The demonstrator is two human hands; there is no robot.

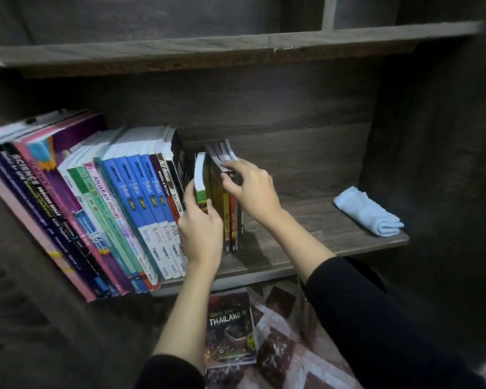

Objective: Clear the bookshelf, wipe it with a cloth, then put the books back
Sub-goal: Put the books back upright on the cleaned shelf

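A row of large textbooks [141, 209] leans left on the dark wooden shelf [306, 248]. To their right stand several small thin books [232, 220]. My left hand [201, 228] grips a small green-spined book [201, 178] between the textbooks and the thin books. My right hand [250, 186] holds the top edges of the thin books with curled fingers. A folded light blue cloth [366, 211] lies on the shelf at the far right.
A book titled Thailand [229, 329] lies on the patterned floor covering below the shelf. An upper shelf board [236, 49] runs across the top. The dark side panel [432, 136] closes the shelf on the right.
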